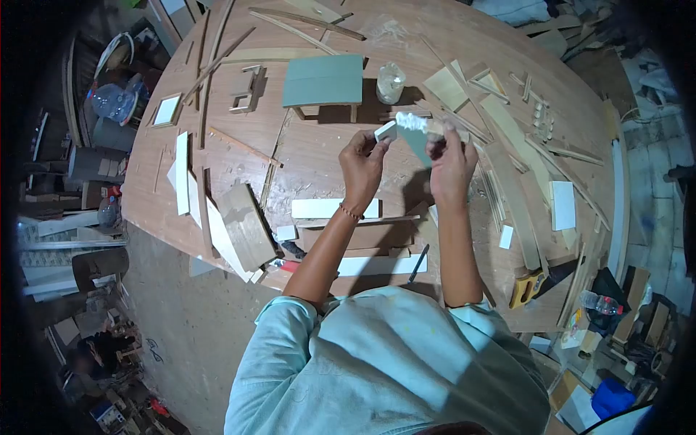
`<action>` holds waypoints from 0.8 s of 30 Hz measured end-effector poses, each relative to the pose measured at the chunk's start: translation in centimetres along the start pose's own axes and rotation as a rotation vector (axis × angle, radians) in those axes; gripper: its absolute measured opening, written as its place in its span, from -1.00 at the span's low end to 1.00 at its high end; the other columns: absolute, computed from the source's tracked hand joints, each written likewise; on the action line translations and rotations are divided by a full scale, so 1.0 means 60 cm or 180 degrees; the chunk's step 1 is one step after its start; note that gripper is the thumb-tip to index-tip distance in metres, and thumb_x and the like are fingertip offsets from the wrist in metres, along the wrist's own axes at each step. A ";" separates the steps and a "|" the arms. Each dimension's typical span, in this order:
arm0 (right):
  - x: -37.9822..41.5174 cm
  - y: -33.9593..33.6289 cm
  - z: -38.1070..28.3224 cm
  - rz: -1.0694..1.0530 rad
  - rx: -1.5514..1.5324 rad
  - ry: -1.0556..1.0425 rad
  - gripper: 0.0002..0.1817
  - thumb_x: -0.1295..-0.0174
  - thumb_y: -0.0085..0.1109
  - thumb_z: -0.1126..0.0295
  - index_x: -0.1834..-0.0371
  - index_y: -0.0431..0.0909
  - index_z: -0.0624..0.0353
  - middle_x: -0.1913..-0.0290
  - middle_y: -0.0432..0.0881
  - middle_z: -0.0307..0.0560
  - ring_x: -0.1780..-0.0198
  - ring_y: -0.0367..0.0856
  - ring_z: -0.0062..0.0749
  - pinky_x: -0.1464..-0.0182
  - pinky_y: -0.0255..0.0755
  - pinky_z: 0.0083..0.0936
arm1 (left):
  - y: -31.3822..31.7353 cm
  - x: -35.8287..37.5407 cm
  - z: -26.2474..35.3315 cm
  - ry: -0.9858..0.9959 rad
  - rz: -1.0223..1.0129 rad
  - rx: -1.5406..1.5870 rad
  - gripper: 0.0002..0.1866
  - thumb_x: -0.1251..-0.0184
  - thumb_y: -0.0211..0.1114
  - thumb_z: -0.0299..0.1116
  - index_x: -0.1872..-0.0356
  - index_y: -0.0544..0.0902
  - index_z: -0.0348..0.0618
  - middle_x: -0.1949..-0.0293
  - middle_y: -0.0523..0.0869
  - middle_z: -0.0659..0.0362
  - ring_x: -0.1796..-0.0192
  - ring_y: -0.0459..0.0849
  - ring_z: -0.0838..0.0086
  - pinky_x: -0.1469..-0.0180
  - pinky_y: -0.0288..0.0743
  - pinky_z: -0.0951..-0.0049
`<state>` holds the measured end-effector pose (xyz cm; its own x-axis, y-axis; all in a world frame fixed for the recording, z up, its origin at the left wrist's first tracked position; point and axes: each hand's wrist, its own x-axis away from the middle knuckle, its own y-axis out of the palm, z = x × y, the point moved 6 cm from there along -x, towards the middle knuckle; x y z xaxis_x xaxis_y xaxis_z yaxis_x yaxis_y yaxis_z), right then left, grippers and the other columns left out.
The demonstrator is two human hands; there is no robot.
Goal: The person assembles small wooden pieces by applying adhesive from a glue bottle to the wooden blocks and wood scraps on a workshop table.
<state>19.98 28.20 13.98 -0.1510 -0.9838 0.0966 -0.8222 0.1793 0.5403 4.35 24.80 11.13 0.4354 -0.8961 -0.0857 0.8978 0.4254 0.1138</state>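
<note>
Pinched in the fingertips of my left hand (362,165) is a small white block (386,131), raised over the worktable. My right hand (451,163) grips a short wooden stick (434,127) whose left end carries a thick lump of white paste (410,122). That lump is close to the block's upper right side. Beyond my hands stand a miniature table with a green top (322,82) and a clear jar with whitish contents (390,83). A flat green piece (415,147) shows below the stick, between my hands.
Across the wooden worktable (319,170) lie many wood strips and white boards (312,209). A miniature chair frame (245,89) is at the back left. Near the right front edge rests a handsaw with a yellow handle (525,289). A dark pen-like tool (418,263) is before my body.
</note>
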 end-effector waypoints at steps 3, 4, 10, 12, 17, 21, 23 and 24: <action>0.058 0.003 -0.007 0.0022 0.0148 -0.0063 -0.84 -0.13 0.08 0.35 0.41 0.45 0.23 0.57 0.47 -0.24 0.61 0.40 -0.63 0.54 0.29 -0.70 | -0.026 0.046 0.043 0.0195 0.0180 -0.0335 -0.89 -0.07 0.19 -0.58 0.35 0.54 -0.39 0.47 0.62 0.17 0.42 0.52 0.68 0.38 0.43 0.65; 0.075 0.006 -0.012 0.0001 0.0220 -0.0132 -0.84 -0.14 0.07 0.34 0.43 0.45 0.22 0.58 0.47 -0.26 0.61 0.39 -0.64 0.54 0.28 -0.71 | -0.031 0.059 0.058 0.0272 0.0261 -0.0226 -0.89 -0.07 0.19 -0.59 0.35 0.54 -0.39 0.46 0.63 0.13 0.42 0.55 0.64 0.37 0.44 0.64; 0.142 0.013 -0.020 -0.0208 0.0204 -0.0126 -0.86 -0.15 0.07 0.36 0.45 0.45 0.21 0.61 0.47 -0.26 0.62 0.40 -0.65 0.55 0.24 -0.73 | -0.062 0.116 0.108 0.0896 0.0411 -0.0705 -0.85 -0.02 0.22 -0.59 0.33 0.55 -0.36 0.43 0.64 0.06 0.37 0.63 0.52 0.31 0.49 0.58; 0.155 0.015 -0.018 -0.0280 0.0146 -0.0115 -0.87 -0.15 0.07 0.37 0.43 0.45 0.20 0.61 0.47 -0.25 0.62 0.41 -0.64 0.56 0.26 -0.73 | -0.067 0.131 0.118 0.1017 0.0455 -0.0843 -0.84 -0.01 0.22 -0.59 0.33 0.55 -0.36 0.42 0.63 0.06 0.38 0.63 0.51 0.32 0.50 0.57; 0.185 0.024 -0.021 -0.0412 -0.0016 -0.0049 -0.88 -0.15 0.07 0.40 0.36 0.42 0.21 0.60 0.47 -0.23 0.62 0.44 -0.61 0.57 0.33 -0.69 | -0.078 0.164 0.137 0.1021 0.0532 -0.0884 -0.84 0.00 0.23 -0.59 0.33 0.56 -0.36 0.42 0.63 0.06 0.38 0.64 0.48 0.32 0.51 0.57; 0.202 0.029 -0.019 -0.0605 -0.0020 -0.0109 -0.88 -0.16 0.05 0.42 0.31 0.37 0.22 0.57 0.47 -0.21 0.61 0.44 -0.59 0.57 0.36 -0.67 | -0.084 0.179 0.140 0.1055 0.0535 -0.0849 -0.84 -0.01 0.22 -0.59 0.32 0.56 -0.36 0.42 0.63 0.05 0.39 0.64 0.48 0.31 0.51 0.58; 0.209 0.030 -0.018 -0.0635 -0.0006 -0.0070 -0.87 -0.16 0.05 0.43 0.30 0.36 0.22 0.56 0.47 -0.21 0.61 0.45 -0.59 0.56 0.37 -0.66 | -0.088 0.186 0.141 0.1112 0.0598 -0.0829 -0.85 -0.01 0.22 -0.59 0.33 0.56 -0.36 0.42 0.63 0.06 0.39 0.63 0.51 0.31 0.51 0.59; 0.211 0.030 -0.019 -0.0629 -0.0036 -0.0105 -0.87 -0.16 0.05 0.42 0.30 0.37 0.22 0.56 0.47 -0.20 0.60 0.44 -0.59 0.55 0.37 -0.67 | -0.089 0.189 0.143 0.1115 0.0607 -0.0829 -0.85 -0.01 0.22 -0.59 0.33 0.56 -0.36 0.42 0.63 0.06 0.39 0.63 0.51 0.31 0.51 0.59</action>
<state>17.19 16.06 17.12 -0.0053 -0.9992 -0.0397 -0.8315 -0.0177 0.5553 3.91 11.28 18.07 0.5497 -0.7214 -0.4213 0.7668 0.6358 -0.0883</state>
